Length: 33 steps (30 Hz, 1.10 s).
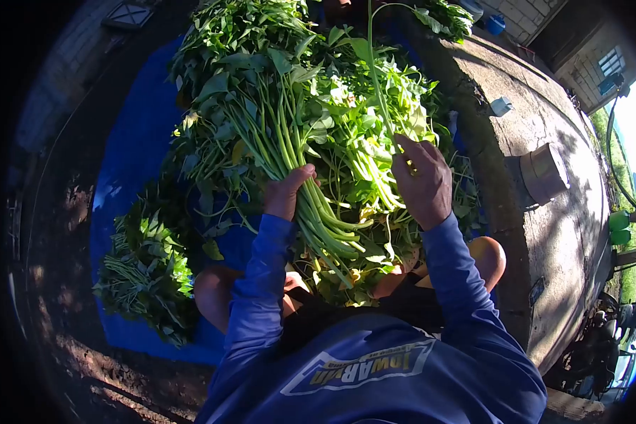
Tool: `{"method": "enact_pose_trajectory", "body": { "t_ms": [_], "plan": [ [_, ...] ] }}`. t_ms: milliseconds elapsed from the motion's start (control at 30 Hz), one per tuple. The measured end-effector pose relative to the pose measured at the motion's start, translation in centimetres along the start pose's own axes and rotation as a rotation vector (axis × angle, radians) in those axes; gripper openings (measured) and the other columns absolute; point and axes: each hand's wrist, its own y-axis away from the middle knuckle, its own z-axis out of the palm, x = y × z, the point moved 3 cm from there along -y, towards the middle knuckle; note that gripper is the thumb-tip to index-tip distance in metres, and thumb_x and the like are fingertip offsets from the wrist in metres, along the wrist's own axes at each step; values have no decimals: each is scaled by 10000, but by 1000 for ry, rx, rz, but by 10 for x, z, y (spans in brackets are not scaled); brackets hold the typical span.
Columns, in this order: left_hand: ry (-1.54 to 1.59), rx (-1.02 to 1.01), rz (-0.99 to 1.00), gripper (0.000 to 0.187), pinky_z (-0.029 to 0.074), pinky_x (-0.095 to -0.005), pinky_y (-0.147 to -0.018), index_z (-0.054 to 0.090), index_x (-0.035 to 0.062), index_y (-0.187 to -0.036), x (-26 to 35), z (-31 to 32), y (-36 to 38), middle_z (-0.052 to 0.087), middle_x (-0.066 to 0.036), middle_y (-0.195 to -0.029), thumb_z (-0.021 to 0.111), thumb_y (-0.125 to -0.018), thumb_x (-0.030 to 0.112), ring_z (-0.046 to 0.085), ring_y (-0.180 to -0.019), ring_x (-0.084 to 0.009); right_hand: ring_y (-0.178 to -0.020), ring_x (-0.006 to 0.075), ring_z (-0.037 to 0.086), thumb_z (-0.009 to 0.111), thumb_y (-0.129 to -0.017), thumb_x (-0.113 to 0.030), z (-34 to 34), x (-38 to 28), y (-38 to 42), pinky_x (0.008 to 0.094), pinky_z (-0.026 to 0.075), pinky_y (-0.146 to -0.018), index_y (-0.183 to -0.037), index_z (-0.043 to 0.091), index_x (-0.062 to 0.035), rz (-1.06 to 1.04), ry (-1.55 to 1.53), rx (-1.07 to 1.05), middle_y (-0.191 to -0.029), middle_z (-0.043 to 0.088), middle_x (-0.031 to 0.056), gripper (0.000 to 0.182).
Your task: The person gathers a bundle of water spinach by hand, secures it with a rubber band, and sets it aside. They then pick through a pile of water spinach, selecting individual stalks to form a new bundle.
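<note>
My left hand (285,193) is closed around a thick bunch of long-stemmed leafy greens (318,212) that look like water spinach. Their leaves point away from me and the cut ends hang toward my lap. To the right, my right hand (425,185) pinches the lower part of a single long green stem (377,81), which rises past the top of the view. Beneath both hands spreads a big heap of the same greens (364,134), brightly sunlit in the middle. Some loose, yellowed leaves (353,275) lie between my feet.
A blue tarp (134,134) lies under the heap, with a separate bundle of greens (148,275) at left. On the right, a concrete ledge (565,247) carries a round container (544,174) and a small pale object (501,107). My bent knees flank the work area.
</note>
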Motion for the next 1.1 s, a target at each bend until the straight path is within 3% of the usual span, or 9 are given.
{"method": "enact_pose_trajectory", "body": {
  "t_ms": [200, 333, 500, 700, 800, 867, 900, 933, 1100],
  "plan": [
    [266, -198, -200, 279, 620, -358, -716, 688, 49, -1023, -70, -25, -22, 720, -71, -931, 780, -919, 291, 734, -833, -202, -887, 366, 689, 610, -931, -144, 78, -13, 76, 439, 534, -810, -1363, 638, 8, 74, -271, -564, -972, 670, 217, 459],
    [351, -104, -246, 275, 632, -369, -705, 657, 69, -1046, -76, -19, -11, 710, -62, -913, 800, -918, 267, 730, -802, -209, -933, 393, 678, 584, -942, -171, 93, -5, 90, 464, 529, -842, -1392, 620, -7, 89, -265, -601, -986, 666, 224, 480],
    [157, 26, 253, 403, 655, -354, -653, 625, 35, -1191, -79, -12, -14, 684, -80, -989, 821, -914, 254, 717, -775, -211, -927, 394, 669, 550, -942, -161, 98, -7, 95, 473, 523, -848, -1404, 614, -21, 89, -241, -596, -980, 660, 211, 487],
    [-38, 17, 6, 283, 588, -316, -629, 713, -22, -1008, -72, -20, -13, 704, -78, -817, 823, -849, 184, 704, -680, -185, -1018, 413, 680, 575, -972, -157, 106, -10, 114, 456, 531, -915, -1393, 590, 31, 111, -381, -548, -1074, 683, 237, 461],
    [-34, 8, -20, 284, 626, -364, -667, 698, 4, -1007, -42, -20, -9, 705, -84, -848, 809, -861, 220, 706, -705, -190, -1000, 287, 701, 687, -906, -53, 78, -13, 110, 375, 547, -878, -1321, 665, -20, 233, -486, -579, -1103, 693, 175, 417],
    [14, -63, -72, 292, 632, -375, -688, 682, 24, -1056, -23, -24, -6, 700, -79, -877, 789, -884, 234, 708, -744, -194, -1018, 218, 683, 694, -906, -48, 60, -5, 105, 338, 545, -892, -1274, 695, -26, 144, -564, -302, -1098, 689, 121, 369],
    [56, -3, 36, 299, 628, -378, -621, 689, -13, -988, -13, -18, -4, 708, -118, -816, 776, -856, 241, 709, -672, -209, -1038, 205, 673, 693, -908, -41, 56, 3, 103, 335, 541, -910, -1249, 707, -29, 256, -647, -240, -1106, 687, 104, 341],
    [39, -49, -70, 382, 633, -381, -706, 627, 58, -1198, -5, -24, -3, 691, -87, -975, 771, -901, 251, 706, -845, -200, -1058, 192, 662, 692, -911, -34, 52, 13, 100, 332, 536, -927, -1223, 720, -32, 361, -727, -175, -1114, 684, 87, 314],
    [98, -164, 48, 452, 606, -392, -769, 572, 97, -1288, 17, -12, 5, 657, -74, -992, 763, -903, 239, 658, -881, -200, -1031, 263, 655, 714, -882, -82, 28, 1, 78, 389, 507, -954, -1148, 744, -20, 52, -454, -431, -1117, 681, 113, 275]
  ]
}}
